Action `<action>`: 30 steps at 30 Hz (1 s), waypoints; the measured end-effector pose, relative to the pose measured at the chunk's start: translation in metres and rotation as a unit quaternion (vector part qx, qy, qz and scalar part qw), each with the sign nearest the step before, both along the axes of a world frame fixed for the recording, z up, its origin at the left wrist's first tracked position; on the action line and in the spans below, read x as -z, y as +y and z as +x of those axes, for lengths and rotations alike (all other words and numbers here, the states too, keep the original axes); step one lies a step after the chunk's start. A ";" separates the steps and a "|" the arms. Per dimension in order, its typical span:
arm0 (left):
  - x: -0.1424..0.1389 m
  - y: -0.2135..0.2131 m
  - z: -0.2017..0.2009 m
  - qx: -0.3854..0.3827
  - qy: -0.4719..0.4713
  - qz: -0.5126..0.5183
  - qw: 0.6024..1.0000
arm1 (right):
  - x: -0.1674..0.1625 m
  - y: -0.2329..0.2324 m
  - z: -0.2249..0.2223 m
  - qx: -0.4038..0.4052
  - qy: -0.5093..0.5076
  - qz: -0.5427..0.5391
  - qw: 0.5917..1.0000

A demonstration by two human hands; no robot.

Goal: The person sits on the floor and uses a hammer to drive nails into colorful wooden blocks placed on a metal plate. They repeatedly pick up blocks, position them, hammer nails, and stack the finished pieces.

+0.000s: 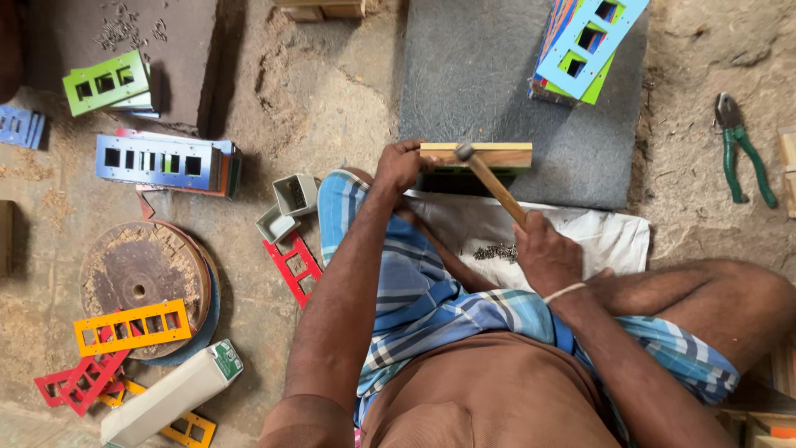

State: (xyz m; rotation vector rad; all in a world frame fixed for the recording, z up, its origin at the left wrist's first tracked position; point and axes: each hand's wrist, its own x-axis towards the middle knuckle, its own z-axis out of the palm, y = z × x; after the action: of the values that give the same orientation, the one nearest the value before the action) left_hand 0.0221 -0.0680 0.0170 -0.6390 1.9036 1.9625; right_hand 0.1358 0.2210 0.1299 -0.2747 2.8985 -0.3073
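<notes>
Hammer (489, 178) gripped in right hand (543, 253), head on wooden frame (475, 154) (left hand (400, 166) fingers clamping it); nailing underway, next strike needs aim.

The person sits on the ground with both arms reaching forward over the bent legs. The left hand (400, 166) is at the end of a long, almost straight arm, and its fingers are closed around the end of a wooden block (476, 154). The right hand (543, 253) is nearer to the body, with a thin band at the wrist; it makes a fist around the handle of a hammer (491, 181), and the forearm goes back to the right.
</notes>
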 end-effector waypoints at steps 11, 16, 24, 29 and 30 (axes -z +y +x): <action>-0.052 0.046 -0.009 0.300 0.367 -0.472 0.743 | 0.095 0.110 0.055 0.428 -0.187 -0.487 0.738; -0.053 0.043 -0.068 0.459 0.152 -0.431 0.762 | 0.130 0.131 0.049 0.375 -0.272 -0.485 0.741; -0.037 0.074 -0.062 0.440 0.292 -0.451 0.720 | 0.130 0.118 0.049 0.406 -0.269 -0.476 0.733; -0.044 0.091 -0.054 0.346 0.400 -0.587 0.612 | 0.121 0.116 0.039 0.399 -0.274 -0.495 0.721; -0.038 0.103 -0.040 0.293 0.435 -0.644 0.557 | 0.120 0.116 0.038 0.402 -0.278 -0.499 0.716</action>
State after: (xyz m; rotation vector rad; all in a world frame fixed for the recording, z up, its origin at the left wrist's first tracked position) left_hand -0.0178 0.0352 0.0553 0.9115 3.3005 0.0081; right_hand 0.1741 0.3370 0.0102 0.8234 1.7883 -1.7166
